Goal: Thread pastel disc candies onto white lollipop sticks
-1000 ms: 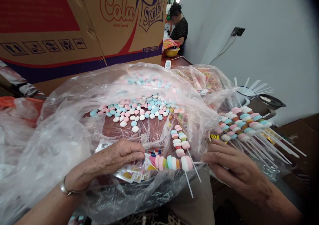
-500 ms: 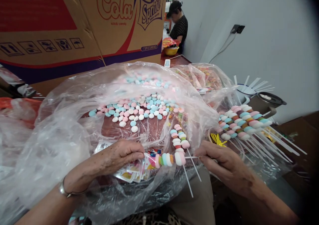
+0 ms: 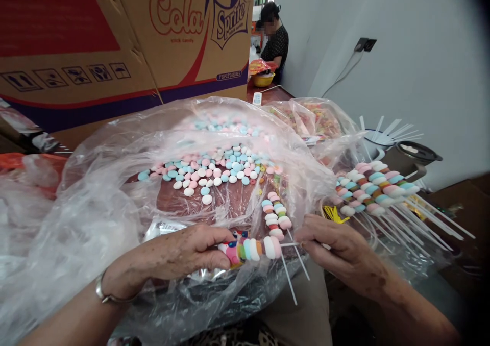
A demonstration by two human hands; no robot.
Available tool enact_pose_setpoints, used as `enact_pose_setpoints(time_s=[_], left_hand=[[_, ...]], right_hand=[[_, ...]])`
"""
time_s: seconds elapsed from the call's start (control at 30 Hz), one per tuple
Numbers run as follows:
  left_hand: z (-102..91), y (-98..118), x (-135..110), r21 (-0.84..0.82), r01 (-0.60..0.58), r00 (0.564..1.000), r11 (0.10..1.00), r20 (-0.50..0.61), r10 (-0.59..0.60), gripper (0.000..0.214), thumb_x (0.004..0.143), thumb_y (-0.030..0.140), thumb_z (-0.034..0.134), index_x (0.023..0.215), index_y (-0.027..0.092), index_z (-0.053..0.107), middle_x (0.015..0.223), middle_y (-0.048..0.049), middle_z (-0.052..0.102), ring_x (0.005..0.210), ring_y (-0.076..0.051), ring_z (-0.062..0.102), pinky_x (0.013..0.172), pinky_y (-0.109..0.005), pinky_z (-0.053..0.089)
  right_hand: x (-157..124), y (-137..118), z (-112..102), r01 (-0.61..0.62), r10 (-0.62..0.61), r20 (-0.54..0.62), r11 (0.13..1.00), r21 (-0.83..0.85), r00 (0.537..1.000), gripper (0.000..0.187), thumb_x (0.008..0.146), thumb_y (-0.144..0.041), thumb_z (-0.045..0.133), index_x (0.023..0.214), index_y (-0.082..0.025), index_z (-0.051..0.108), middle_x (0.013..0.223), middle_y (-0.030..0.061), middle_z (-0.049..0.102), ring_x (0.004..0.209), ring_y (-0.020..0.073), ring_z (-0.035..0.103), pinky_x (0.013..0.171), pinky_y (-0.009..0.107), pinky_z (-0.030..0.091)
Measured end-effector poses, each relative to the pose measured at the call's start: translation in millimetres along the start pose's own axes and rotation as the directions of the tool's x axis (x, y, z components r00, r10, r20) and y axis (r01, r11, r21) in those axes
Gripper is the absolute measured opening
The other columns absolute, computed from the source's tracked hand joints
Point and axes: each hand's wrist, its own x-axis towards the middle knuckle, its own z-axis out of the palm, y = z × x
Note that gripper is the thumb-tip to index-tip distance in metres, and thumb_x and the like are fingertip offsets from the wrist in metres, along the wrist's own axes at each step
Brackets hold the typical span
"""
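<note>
My left hand (image 3: pixel 184 254) pinches the pink end of a candy skewer (image 3: pixel 252 248), a white stick strung with pastel disc candies. At the other end my right hand (image 3: pixel 337 249) pinches the bare stick. The skewer lies level between both hands, above an open clear plastic bag (image 3: pixel 95 208). Loose pink, blue and white candies (image 3: pixel 214 170) lie inside the bag. Two finished skewers (image 3: pixel 276 216) rest just behind the held one. Small printed cards (image 3: pixel 161 227) show under my left hand.
A pile of finished skewers (image 3: pixel 373 188) lies to the right, sticks fanned outward. A cardboard box (image 3: pixel 126 40) stands behind the bag. Another bag (image 3: pixel 321 119) and a cup of white sticks (image 3: pixel 386 137) sit at back right. A person (image 3: pixel 273 37) stands far behind.
My hands have come closer together. The candies have been pushed left along the stick, packed tighter. My left hand has shifted right over the cards and onto the skewer's end.
</note>
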Motion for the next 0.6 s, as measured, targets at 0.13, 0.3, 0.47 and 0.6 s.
enact_pose_setpoints(time_s=[0.13, 0.3, 0.47, 0.6], left_hand=[[3.8, 3.9, 8.3, -0.125, 0.047, 0.984, 0.991, 0.177, -0.024, 0.022, 0.092, 0.039, 0.061, 0.102, 0.021, 0.069, 0.081, 0.0031, 0.058, 0.07, -0.013, 0.048, 0.06, -0.019, 0.036], [6.0, 2.6, 10.3, -0.148, 0.142, 0.984, 0.979, 0.124, -0.124, 0.026, 0.086, 0.045, 0.068, 0.092, 0.02, 0.066, 0.075, 0.0048, 0.051, 0.067, -0.013, 0.043, 0.056, -0.021, 0.032], [4.1, 2.9, 10.5, -0.183, 0.144, 0.98, 0.973, 0.166, -0.114, 0.028, 0.085, 0.047, 0.068, 0.092, 0.02, 0.065, 0.077, 0.0047, 0.052, 0.069, -0.013, 0.043, 0.058, -0.021, 0.032], [7.4, 4.7, 14.0, -0.086, 0.124, 0.986, 0.989, 0.12, -0.113, 0.021, 0.084, 0.039, 0.071, 0.09, 0.02, 0.064, 0.073, 0.0056, 0.051, 0.066, -0.013, 0.044, 0.056, -0.021, 0.031]], right_hand=[[6.6, 0.7, 2.5, 0.028, -0.037, 0.1, 0.995, 0.095, 0.994, 0.024, 0.09, -0.012, 0.044, 0.075, -0.019, 0.061, 0.066, -0.001, 0.058, 0.064, 0.0116, 0.053, 0.06, 0.022, 0.041], [11.5, 2.8, -3.1, -0.148, 0.127, 0.107, 0.964, 0.223, 0.986, 0.022, 0.088, -0.017, 0.046, 0.075, -0.018, 0.064, 0.068, -0.0005, 0.062, 0.061, 0.0104, 0.055, 0.057, 0.02, 0.041], [12.6, 1.6, -8.8, -0.266, 0.224, 0.187, 0.932, 0.247, 0.956, 0.026, 0.089, -0.023, 0.046, 0.068, -0.017, 0.06, 0.062, -0.0022, 0.055, 0.057, 0.01, 0.048, 0.053, 0.021, 0.036], [14.2, -0.3, -4.7, -0.378, 0.299, 0.288, 0.882, 0.28, 0.91, 0.028, 0.09, -0.025, 0.044, 0.067, -0.017, 0.057, 0.06, -0.0036, 0.049, 0.057, 0.0094, 0.043, 0.051, 0.02, 0.032]])
